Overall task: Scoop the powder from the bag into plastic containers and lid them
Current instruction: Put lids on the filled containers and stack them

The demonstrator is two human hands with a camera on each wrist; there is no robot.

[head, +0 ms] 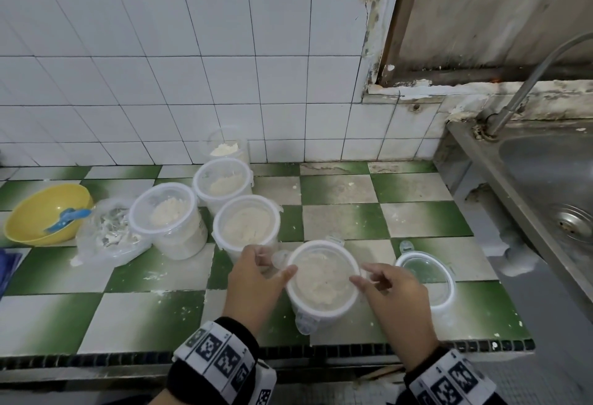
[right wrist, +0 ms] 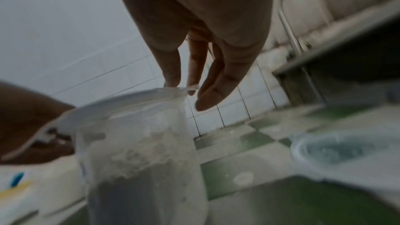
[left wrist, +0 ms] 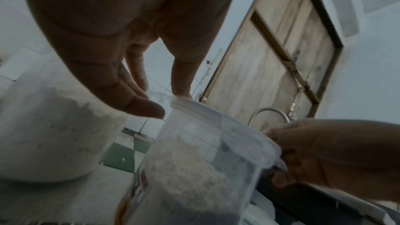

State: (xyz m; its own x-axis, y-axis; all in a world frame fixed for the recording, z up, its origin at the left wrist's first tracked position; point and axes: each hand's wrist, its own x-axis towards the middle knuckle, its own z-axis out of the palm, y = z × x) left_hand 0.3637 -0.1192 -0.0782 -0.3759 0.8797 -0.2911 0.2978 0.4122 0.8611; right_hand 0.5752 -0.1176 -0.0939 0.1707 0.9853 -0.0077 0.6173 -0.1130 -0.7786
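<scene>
On counter (head: pixel 417 212), hands at lidded container (head: pixel 322 279)

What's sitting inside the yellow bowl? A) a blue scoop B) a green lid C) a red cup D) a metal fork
A: the head view shows a blue scoop lying inside the yellow bowl at the left end of the counter, with nothing else in the bowl.

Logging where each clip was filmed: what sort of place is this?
Most likely a plain home kitchen: a steel sink with a tap, a white tiled wall, and a green-and-white tiled counter.
</scene>
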